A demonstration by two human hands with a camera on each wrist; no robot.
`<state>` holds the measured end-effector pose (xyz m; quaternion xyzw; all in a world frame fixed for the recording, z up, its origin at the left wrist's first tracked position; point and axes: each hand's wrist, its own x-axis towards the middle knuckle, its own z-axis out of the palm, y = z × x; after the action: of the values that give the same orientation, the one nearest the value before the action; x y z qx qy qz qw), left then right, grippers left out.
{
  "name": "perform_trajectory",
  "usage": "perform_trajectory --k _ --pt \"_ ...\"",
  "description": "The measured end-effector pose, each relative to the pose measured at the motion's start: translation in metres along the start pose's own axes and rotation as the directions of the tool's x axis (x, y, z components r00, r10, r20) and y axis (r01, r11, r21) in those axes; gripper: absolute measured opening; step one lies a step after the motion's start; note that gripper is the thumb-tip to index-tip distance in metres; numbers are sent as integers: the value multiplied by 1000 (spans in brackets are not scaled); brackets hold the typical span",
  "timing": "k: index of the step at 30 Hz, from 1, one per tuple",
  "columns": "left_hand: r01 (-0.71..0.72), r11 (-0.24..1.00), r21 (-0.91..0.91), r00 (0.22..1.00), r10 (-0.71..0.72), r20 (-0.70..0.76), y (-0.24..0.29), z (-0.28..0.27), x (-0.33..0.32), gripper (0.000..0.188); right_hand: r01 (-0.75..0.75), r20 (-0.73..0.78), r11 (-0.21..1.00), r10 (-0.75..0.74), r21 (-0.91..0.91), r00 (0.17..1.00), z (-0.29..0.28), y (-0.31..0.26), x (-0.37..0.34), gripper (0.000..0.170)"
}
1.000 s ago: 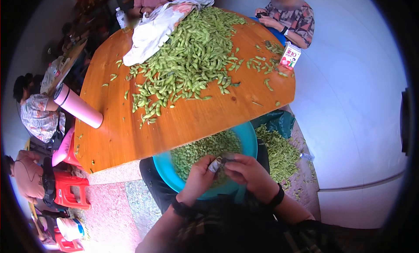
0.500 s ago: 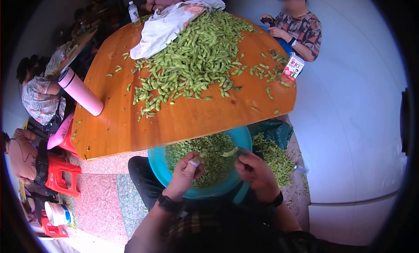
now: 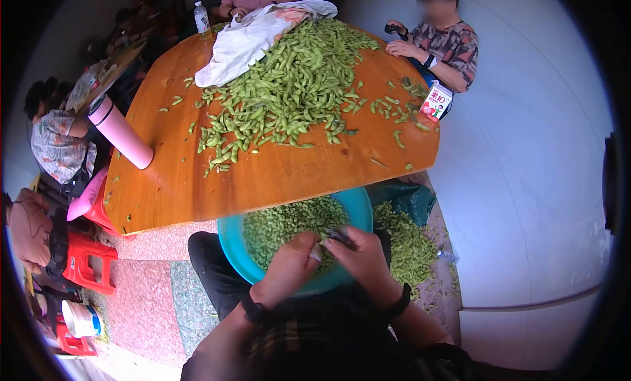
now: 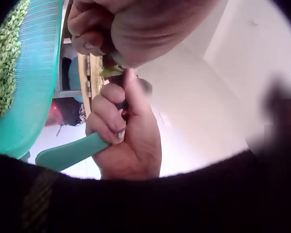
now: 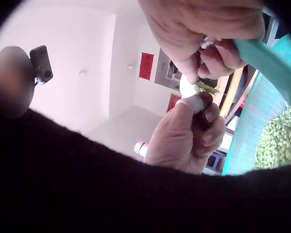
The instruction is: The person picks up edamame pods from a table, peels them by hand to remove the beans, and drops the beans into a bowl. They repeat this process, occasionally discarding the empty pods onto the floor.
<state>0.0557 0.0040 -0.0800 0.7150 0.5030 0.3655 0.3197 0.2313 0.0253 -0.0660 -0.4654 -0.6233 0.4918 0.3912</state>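
Over the basin, the left hand and right hand meet at the fingertips. Between them is a green pod, which both hands pinch; it shows also in the left wrist view. White wrapping covers the left thumb. Dark material shows at the right fingers. A teal strip runs beside the right hand; whether they touch, I cannot tell. Below lies the teal basin, holding many shelled green beans.
A wooden table carries heaped pods, a white cloth, a pink bottle and a drink carton. Pods or shells cover the floor at right. Red stools stand left. Other people sit around.
Half a second ago the hands were apart, a pod in the right fingers; now they have come together around a pod. The view has shifted slightly.
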Motion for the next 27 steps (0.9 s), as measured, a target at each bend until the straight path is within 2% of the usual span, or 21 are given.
perform_trajectory --k 1,3,5,8,11,15,17,18,20,21,22,23,24,26,27 --pt "-21 1000 24 1000 21 0 0 0 0 12 18 -6 998 -19 -65 1000 -1 -2 0 12" --pt "-43 998 47 999 43 0 -1 1 0 12 7 6 998 -6 -64 1000 -4 -1 0 13" --pt "72 996 55 995 -68 -77 -5 4 -1 12 -12 15 998 13 -61 1000 -4 3 0 15" --pt "23 998 64 999 -20 -38 -7 -2 1 11 -2 -23 995 -1 -96 1000 0 7 3 21" --pt "27 990 138 999 -24 -27 -6 -4 1 12 -27 31 997 29 -66 999 2 4 8 22" --pt "10 976 216 999 -17 29 -1 -10 1 14 33 101 993 -21 -113 995 1 10 9 25" --pt "-65 969 237 997 51 65 -3 -11 0 15 59 123 989 -42 -135 992 0 11 9 26" --pt "-61 970 236 997 48 63 -8 -10 -1 15 33 127 994 -20 -101 992 1 10 9 26" --pt "-148 936 320 989 134 66 -22 -5 -5 14 4 136 998 5 -66 991 3 11 9 26" --pt "-145 936 321 989 131 66 -18 -8 -5 14 9 68 997 -4 -74 998 5 13 9 25" --pt "12 968 250 999 -2 -42 -9 -13 -5 14 14 -1 997 -14 -82 1000 7 15 9 24" --pt "164 973 163 980 -142 -139 -5 -16 -5 14 14 -1 997 -14 -80 1000 9 16 9 24" --pt "167 972 164 980 -144 -141 -6 -15 -6 14 36 -19 992 -39 -117 999 12 18 10 23" --pt "42 997 64 999 -41 -23 -7 -12 -9 14 60 -24 987 -64 -149 998 19 18 10 23" --pt "48 997 68 999 -46 -27 -6 -11 -11 14 108 -21 981 -113 -161 993 23 15 10 22"
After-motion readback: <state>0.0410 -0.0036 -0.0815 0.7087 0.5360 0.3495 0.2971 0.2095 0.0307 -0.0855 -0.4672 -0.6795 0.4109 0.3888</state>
